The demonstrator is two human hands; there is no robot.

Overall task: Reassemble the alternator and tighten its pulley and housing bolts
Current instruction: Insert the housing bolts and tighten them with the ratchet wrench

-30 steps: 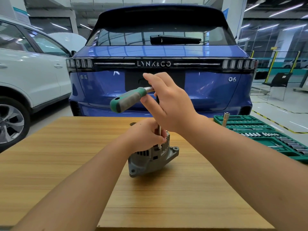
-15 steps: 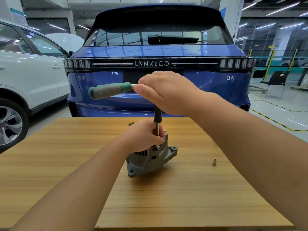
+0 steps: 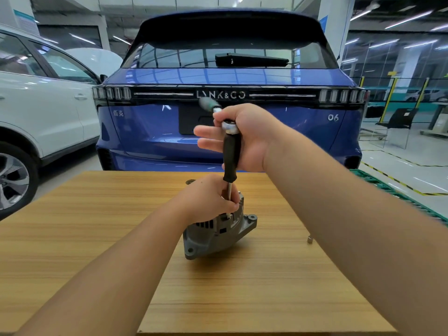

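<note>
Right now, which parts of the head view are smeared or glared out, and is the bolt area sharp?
Head view: the green ratchet handle is motion-blurred, the green socket tray at right smears; the grey alternator housing stays sharp; the left hand hides the bolt itself.

Two hands (image 3: 244, 137), one alternator (image 3: 218, 232), two cars (image 3: 230, 112)
</note>
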